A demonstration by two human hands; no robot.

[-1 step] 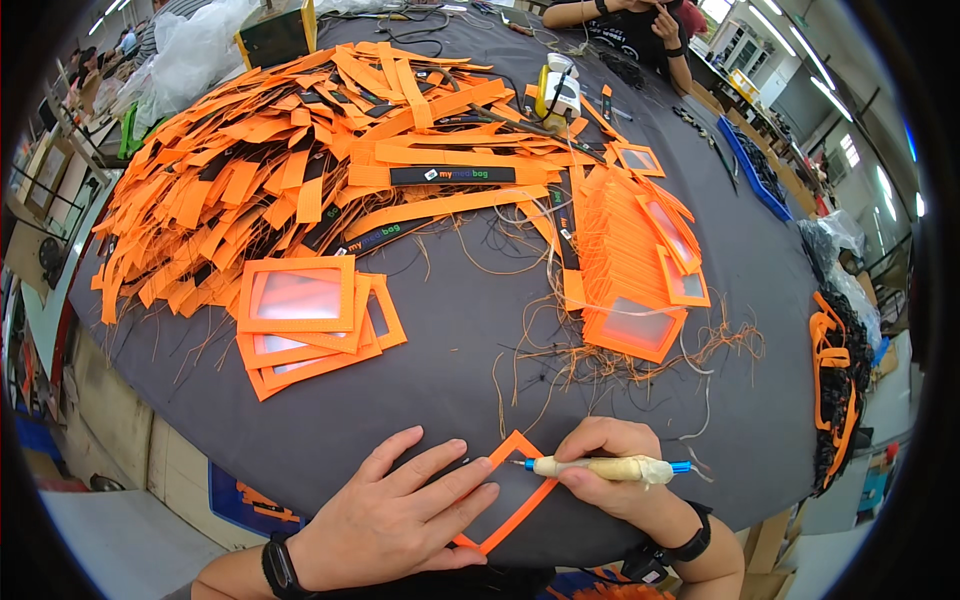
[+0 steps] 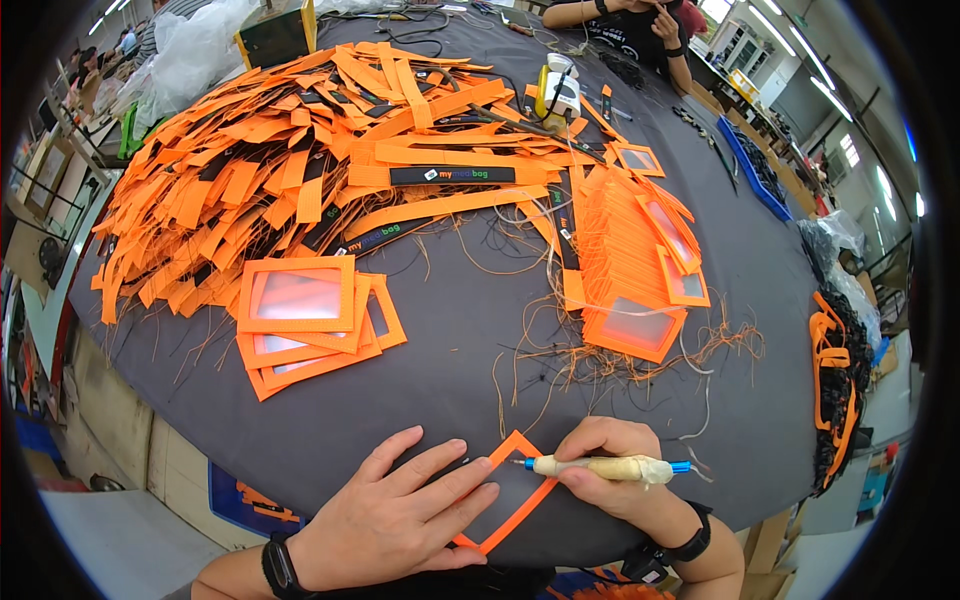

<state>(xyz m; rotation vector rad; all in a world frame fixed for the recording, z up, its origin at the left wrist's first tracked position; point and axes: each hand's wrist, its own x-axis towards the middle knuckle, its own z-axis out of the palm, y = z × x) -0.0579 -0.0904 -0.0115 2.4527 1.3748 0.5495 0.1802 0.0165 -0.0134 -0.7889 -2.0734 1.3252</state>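
Observation:
My left hand (image 2: 395, 515) lies with spread fingers over the left side of a small orange-bordered clear window piece (image 2: 520, 510), pressing it to the table. Part of the piece is hidden under those fingers. Pinched in my right hand (image 2: 620, 470) is a slim soldering iron (image 2: 600, 468) with a pale wrapped handle and blue ends. Its thin metal tip points left, at the upper corner of the orange border. A thin cord trails from the iron's rear end.
Finished-looking window pieces (image 2: 300, 295) lie stacked at left, with a taller stack (image 2: 635, 330) at right. Behind spreads a large heap of orange strips (image 2: 250, 180). Loose threads (image 2: 600, 365) litter the dark table (image 2: 450, 370). A blue tray (image 2: 755, 170) and another person (image 2: 630, 35) are beyond.

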